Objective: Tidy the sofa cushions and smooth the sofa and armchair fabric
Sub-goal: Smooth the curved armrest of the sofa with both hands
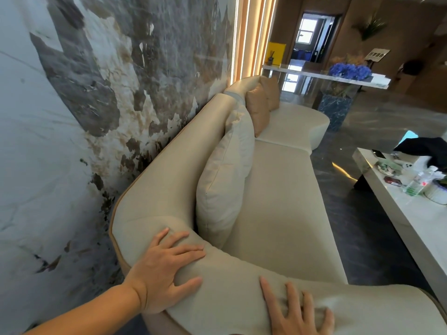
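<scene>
A long cream sofa (278, 194) runs along the marbled wall. Its curved padded armrest (229, 286) crosses the foreground. My left hand (164, 269) lies flat on the armrest's left bend, fingers spread. My right hand (297, 313) presses flat on the armrest further right, fingers apart, at the bottom edge of view. A large cream cushion (222, 180) leans upright against the backrest. Behind it stand two tan cushions (260, 110) near the sofa's far end.
A white low table (411, 221) at right carries bottles, small items and a dark cloth (425, 148). Dark glossy floor (338, 170) lies between sofa and table. A counter with blue flowers (350, 71) stands at the back, beyond it a doorway.
</scene>
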`<state>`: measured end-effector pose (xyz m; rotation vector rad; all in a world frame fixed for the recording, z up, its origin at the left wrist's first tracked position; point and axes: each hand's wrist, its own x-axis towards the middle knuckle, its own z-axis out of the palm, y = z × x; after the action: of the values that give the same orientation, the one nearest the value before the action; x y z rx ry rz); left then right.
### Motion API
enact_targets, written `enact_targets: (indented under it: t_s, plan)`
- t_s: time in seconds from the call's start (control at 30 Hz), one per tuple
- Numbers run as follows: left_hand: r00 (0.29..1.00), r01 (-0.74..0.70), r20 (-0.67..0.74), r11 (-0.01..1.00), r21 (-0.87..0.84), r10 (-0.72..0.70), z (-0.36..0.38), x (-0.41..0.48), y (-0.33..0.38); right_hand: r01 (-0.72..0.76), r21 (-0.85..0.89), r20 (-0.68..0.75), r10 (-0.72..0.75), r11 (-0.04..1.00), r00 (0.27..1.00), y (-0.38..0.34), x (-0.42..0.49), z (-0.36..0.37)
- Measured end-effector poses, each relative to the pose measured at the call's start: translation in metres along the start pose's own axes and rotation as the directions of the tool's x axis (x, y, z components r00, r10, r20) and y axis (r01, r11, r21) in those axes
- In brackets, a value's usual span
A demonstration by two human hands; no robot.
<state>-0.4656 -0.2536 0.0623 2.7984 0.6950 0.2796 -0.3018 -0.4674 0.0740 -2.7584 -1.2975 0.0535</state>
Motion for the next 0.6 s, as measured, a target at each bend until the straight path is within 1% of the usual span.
enact_targets:
  t_s: [0.03, 0.07, 0.13, 0.17, 0.23, 0.27, 0.3, 0.33, 0.37, 0.4, 0.47, 0.5, 0.6]
  plan:
    - [1.0, -0.001, 0.01, 1.0, -0.005, 0.001, -0.002, 0.0, -0.003, -0.014, -0.047, -0.023, 0.013, 0.999, 1.0, -0.001, -0.002, 0.007]
    - [1.0, 0.004, 0.013, 1.0, -0.012, -0.004, -0.003, 0.001, -0.006, -0.005, -0.057, -0.065, 0.002, 0.998, 0.998, 0.002, -0.001, 0.01]
    - [1.0, 0.01, 0.019, 1.0, -0.012, -0.01, -0.004, 0.002, -0.008, -0.019, -0.018, -0.09, 0.018, 1.0, 0.996, 0.004, 0.001, 0.016]
    - [1.0, 0.016, 0.024, 1.0, 0.003, -0.016, -0.004, 0.002, -0.008, -0.038, -0.005, -0.079, 0.037, 0.999, 0.996, 0.004, 0.003, 0.021]
    - [0.998, 0.058, 0.03, 0.998, 0.027, -0.059, -0.003, 0.005, -0.006, -0.084, 0.114, 0.071, 0.076, 0.99, 0.995, 0.004, 0.021, 0.018]
    - [0.995, 0.093, 0.034, 0.995, 0.041, -0.094, -0.004, 0.01, -0.002, -0.109, 0.09, 0.078, 0.102, 0.99, 0.992, 0.008, 0.027, 0.013]
    - [0.989, 0.137, 0.048, 0.988, 0.068, -0.141, -0.006, 0.019, 0.004, -0.078, 0.024, 0.113, 0.075, 0.997, 0.991, 0.016, 0.035, 0.012]
    - [0.976, 0.191, 0.088, 0.976, 0.102, -0.2, -0.006, 0.029, 0.013, -0.034, 0.05, 0.179, 0.025, 0.998, 0.984, 0.029, 0.043, 0.009]
    - [0.958, 0.228, 0.145, 0.963, 0.142, -0.248, -0.003, 0.041, 0.026, -0.044, 0.066, 0.208, 0.029, 0.997, 0.978, 0.042, 0.05, 0.003]
    - [0.945, 0.233, 0.191, 0.955, 0.182, -0.267, 0.005, 0.051, 0.04, -0.062, 0.052, 0.207, 0.05, 0.997, 0.977, 0.054, 0.055, -0.001]
    - [0.94, 0.189, 0.235, 0.95, 0.249, -0.248, 0.023, 0.062, 0.06, -0.141, 0.005, 0.224, 0.137, 0.99, 0.965, 0.069, 0.065, -0.005]
    - [0.945, 0.169, 0.231, 0.95, 0.263, -0.232, 0.031, 0.063, 0.063, -0.159, -0.02, 0.236, 0.159, 0.987, 0.959, 0.075, 0.067, -0.004]
    - [0.955, 0.16, 0.208, 0.957, 0.241, -0.212, 0.036, 0.061, 0.058, -0.149, -0.038, 0.194, 0.154, 0.988, 0.969, 0.073, 0.061, 0.001]
